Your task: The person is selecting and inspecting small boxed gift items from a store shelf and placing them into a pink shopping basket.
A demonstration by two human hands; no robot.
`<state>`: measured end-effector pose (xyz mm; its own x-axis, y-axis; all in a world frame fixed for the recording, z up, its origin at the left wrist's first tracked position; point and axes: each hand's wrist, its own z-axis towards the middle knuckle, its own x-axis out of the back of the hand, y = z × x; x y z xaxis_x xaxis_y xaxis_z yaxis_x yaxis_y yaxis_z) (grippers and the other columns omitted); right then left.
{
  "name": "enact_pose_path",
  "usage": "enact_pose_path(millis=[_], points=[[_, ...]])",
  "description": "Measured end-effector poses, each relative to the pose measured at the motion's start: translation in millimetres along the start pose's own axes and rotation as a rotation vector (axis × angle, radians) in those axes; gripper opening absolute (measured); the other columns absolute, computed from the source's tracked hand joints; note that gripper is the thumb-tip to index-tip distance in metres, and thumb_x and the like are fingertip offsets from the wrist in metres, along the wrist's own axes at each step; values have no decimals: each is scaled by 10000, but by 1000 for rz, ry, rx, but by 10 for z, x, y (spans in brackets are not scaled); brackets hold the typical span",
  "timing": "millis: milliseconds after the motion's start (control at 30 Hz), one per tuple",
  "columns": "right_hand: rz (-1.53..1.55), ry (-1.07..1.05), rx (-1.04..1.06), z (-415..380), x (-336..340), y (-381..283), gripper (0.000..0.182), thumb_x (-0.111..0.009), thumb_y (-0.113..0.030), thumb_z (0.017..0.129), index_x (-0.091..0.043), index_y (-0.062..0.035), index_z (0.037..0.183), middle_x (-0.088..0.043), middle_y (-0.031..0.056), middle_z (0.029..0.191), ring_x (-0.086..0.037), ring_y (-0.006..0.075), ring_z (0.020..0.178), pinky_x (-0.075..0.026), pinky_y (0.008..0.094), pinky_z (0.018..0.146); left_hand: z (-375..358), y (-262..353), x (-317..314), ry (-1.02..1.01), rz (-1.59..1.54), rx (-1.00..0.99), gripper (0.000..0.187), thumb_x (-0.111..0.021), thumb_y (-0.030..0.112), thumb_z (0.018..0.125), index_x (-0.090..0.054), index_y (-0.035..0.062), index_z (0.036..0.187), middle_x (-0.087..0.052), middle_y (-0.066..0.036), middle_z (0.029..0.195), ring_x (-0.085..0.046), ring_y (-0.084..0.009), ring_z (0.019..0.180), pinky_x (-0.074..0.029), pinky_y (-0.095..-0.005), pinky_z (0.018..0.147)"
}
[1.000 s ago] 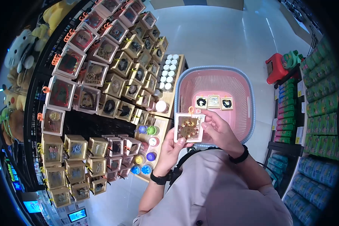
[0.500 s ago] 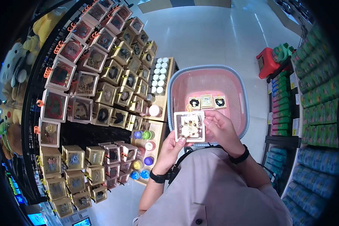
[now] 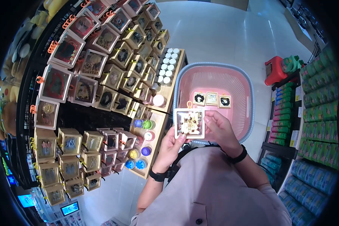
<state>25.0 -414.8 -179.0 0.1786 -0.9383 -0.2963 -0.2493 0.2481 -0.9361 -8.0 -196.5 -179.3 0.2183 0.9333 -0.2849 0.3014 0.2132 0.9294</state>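
In the head view I hold a square, pale-framed bracelet box (image 3: 178, 122) with a clear front, above the near side of a basket. Dark beads and a pale card show inside it, and an orange loop (image 3: 189, 104) sticks up from its top edge. My left hand (image 3: 171, 146) grips the lower left corner, thumb on the front. My right hand (image 3: 223, 130) has its thumb and curled fingers at the right edge; its other fingers are partly hidden. Below, in the pink basket with a blue-grey rim (image 3: 214, 64), lie three similar small boxes (image 3: 212, 98).
On my left, a display rack holds rows of hanging accessory boxes (image 3: 93, 63). Beside it, a wooden shelf (image 3: 156, 132) carries white-lidded jars (image 3: 166, 73) and coloured tubs (image 3: 148, 124). Shelves of green packs (image 3: 316, 133) and a red stool-like item (image 3: 274, 71) stand on the right.
The view has shifted, so the rack and basket appear moved to the right. The box in my hands is tilted slightly differently, and its beads have shifted. Both hands stay at it.
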Motion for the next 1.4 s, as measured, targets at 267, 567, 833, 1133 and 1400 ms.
enact_pose_path(millis=[267, 567, 833, 1133, 1400], points=[[68, 21, -14, -75, -5, 63, 293, -515, -172, 1081, -578, 32, 1282, -640, -5, 962, -553, 20, 806, -471, 189, 731, -49, -31, -70, 32, 29, -48, 390, -568, 236, 1070, -509, -11, 1365, -685, -105, 1244, -670, -157, 1098, -543, -335, 979], [24, 60, 14, -200, 19, 107, 281, -507, -184, 1085, -590, 20, 1259, -635, -4, 956, -559, 25, 814, -474, 190, 723, -84, -68, -99, 1, 65, -47, 377, -592, 224, 1059, -525, -17, 1341, -686, -93, 1228, -663, -147, 1083, -541, -335, 973], [12, 90, 22, -260, 23, 89, 286, -502, -195, 1087, -590, 21, 1253, -635, 1, 960, -566, 32, 819, -479, 197, 729, -85, -82, -101, -23, 84, -41, 353, -596, 223, 1058, -538, -9, 1318, -686, -81, 1213, -654, -133, 1077, -535, -330, 971], [72, 10, -32, -252, -28, 100, 292, -489, -172, 1088, -542, 16, 1304, -642, 49, 1122, -623, 84, 1004, -521, 253, 870, -126, -122, -85, 158, 329, -103, 234, -650, 119, 1015, -604, 5, 1215, -697, -55, 1078, -650, -97, 962, -525, -285, 826], [264, -174, 142, -229, -160, 30, 703, -687, -123, 971, -270, -5, 1525, -522, 97, 1369, -550, 163, 1250, -505, 318, 1007, -215, 79, -335, 261, 1266, -663, 370, -739, -12, 823, -651, 7, 1181, -691, -193, 1168, -687, -342, 995, -548, -412, 847]])
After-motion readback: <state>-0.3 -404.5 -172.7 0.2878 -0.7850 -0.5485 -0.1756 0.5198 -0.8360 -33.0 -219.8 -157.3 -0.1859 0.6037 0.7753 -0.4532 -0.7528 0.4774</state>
